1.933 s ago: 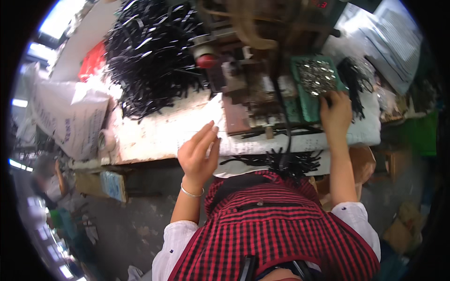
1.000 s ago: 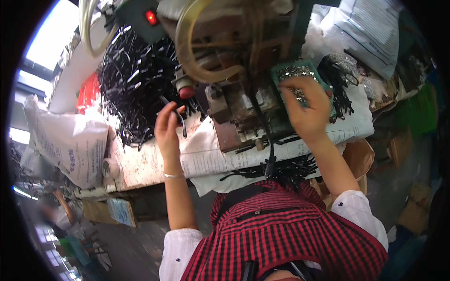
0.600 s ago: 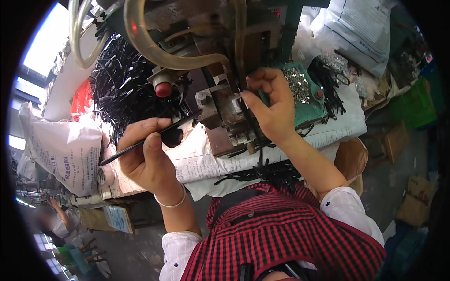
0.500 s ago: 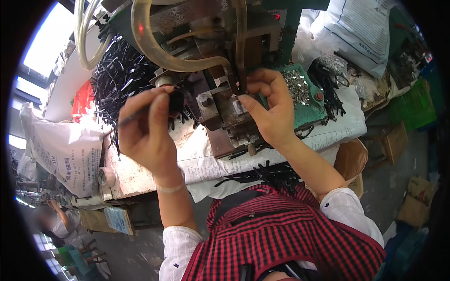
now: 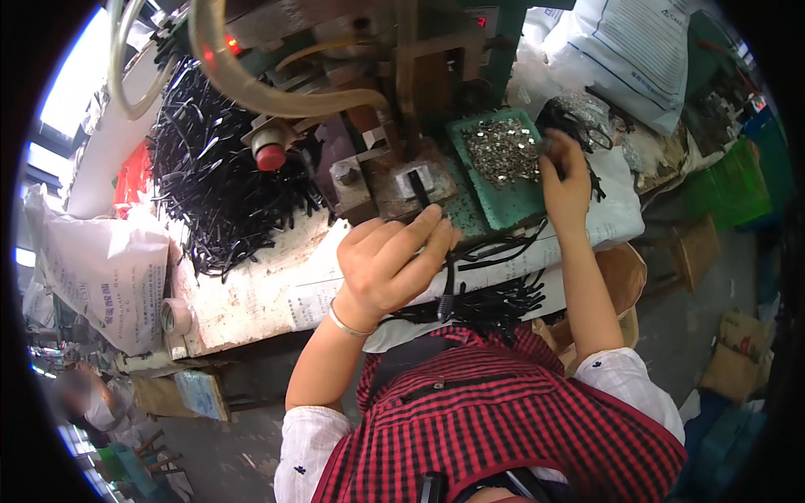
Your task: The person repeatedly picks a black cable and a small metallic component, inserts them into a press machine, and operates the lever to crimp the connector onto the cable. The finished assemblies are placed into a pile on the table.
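My left hand pinches a thin black strap between thumb and fingers. One end of the strap lies on the bright metal block of the machine; its other end seems to hang below my hand. My right hand is at the right rim of a green tray heaped with small shiny metal pieces. Its fingers are curled together and slightly blurred, so what they hold cannot be made out. A red push button juts from the machine, left of the block.
A big pile of black straps lies left of the machine. More straps lie along the table's front edge. Clear hoses loop over the work area. White sacks stand at the left, and a roll of tape is near the table corner.
My left hand has gone from beside the red button to the metal block, where a strap now lies. My right hand has left the block for the tray of metal pieces.
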### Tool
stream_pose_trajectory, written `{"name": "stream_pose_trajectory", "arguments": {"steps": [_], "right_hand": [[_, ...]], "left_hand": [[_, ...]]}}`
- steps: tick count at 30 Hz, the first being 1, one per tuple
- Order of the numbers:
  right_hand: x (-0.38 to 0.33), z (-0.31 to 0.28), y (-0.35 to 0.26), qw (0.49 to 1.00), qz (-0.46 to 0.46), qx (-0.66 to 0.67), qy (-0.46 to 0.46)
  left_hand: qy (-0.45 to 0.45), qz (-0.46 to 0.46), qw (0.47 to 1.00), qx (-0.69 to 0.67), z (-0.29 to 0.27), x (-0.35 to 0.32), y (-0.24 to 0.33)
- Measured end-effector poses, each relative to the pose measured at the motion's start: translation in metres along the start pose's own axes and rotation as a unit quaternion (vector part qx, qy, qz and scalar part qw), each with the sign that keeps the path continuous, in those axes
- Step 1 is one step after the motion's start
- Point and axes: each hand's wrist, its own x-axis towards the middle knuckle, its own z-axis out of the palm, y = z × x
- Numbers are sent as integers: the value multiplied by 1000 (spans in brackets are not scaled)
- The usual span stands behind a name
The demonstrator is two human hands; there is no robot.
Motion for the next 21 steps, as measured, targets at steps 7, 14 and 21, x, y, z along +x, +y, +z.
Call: {"name": "stream_pose_trajectory", "arguments": {"steps": [7, 14, 21], "right_hand": [[-32, -2, -12, 960, -112, -250, -51], [-33, 11, -24, 935, -111, -332, -54], [-40, 0, -6, 992, 27, -99, -73]], "left_hand": [[-14, -47, 999, 6, -2, -1, 9], [-1, -184, 982, -42, -31, -41, 40], [39, -244, 936, 252, -140, -79, -43]]}}
